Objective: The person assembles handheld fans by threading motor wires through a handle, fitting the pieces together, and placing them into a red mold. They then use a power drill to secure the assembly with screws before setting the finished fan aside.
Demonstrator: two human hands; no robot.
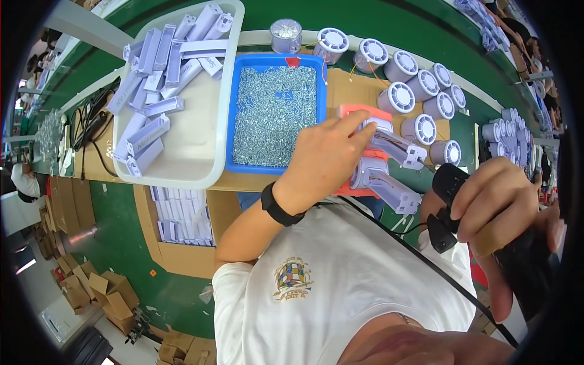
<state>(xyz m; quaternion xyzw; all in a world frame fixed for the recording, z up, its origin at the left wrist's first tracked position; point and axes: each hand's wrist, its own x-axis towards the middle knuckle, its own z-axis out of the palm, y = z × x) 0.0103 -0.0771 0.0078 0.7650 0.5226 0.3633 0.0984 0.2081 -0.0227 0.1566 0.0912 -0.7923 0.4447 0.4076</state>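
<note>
My left hand [325, 159] reaches forward, its fingers resting on a white plastic part [389, 146] that sits in an orange fixture [360, 112]. A second white part [384, 182] lies in the same fixture just below it. A black wristband is on that wrist. My right hand [496, 210] grips a black electric screwdriver [486, 234] at the right, held above the table beside the fixture. A black cord runs from the tool across my white shirt.
A blue tray of small silver screws [275, 112] stands left of the fixture. A white bin of pale lilac plastic covers [164, 91] sits further left. Several round white fan-like parts [420, 85] line the back right. A cardboard box with white pieces [182, 222] is below the table.
</note>
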